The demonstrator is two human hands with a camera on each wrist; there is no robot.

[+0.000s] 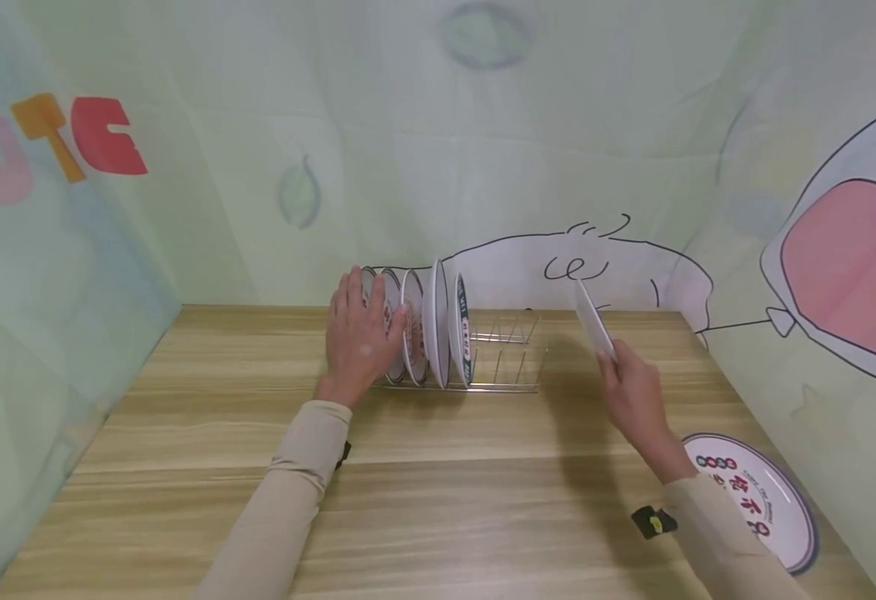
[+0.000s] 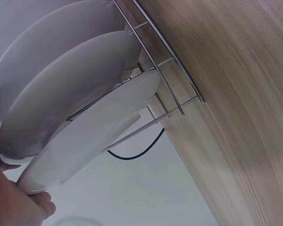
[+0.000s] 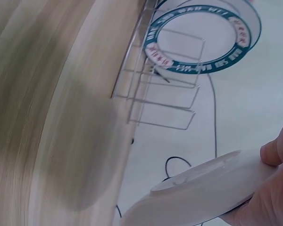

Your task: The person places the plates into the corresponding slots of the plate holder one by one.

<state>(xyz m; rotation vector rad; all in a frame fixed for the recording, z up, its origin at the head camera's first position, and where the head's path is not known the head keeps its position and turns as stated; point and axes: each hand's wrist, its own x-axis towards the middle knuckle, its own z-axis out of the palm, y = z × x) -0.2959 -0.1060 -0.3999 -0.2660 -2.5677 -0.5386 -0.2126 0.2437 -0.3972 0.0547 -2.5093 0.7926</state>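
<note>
- Because round plates stand on edge with little to hold them, the left hand (image 1: 358, 333) seems to be steadying the row at the left end of the wire rack (image 1: 505, 389); its fingers and thumb bend over the rim of the left-end plate (image 2: 99, 127), one side each.
- To the right of the rack, and above its base, the right hand (image 1: 636, 396) pinches a held plate (image 1: 593, 321) at the rim, thumb against fingers – a grip that probably leaves the far edge free. That plate hangs tilted, nearly edge-on, touching neither rack nor table (image 1: 453, 500).
- At least five plates lean in the rack, backs to the left, likely kept apart by the thin upright dividers; the teal-rimmed plate (image 1: 462, 333) is the rightmost, with more wire loops to its right.
- Well right of the rack and nearer the person, a flat plate (image 1: 778, 500) lies face up, with red characters and a dark-edged rim.
- The plates look smooth and glossy – ceramic or melamine, I cannot tell. The rack is shiny metal wire, the table pale with streaky wood grain, and the cloth backdrop (image 1: 407, 167) behind the rack softly creased.
</note>
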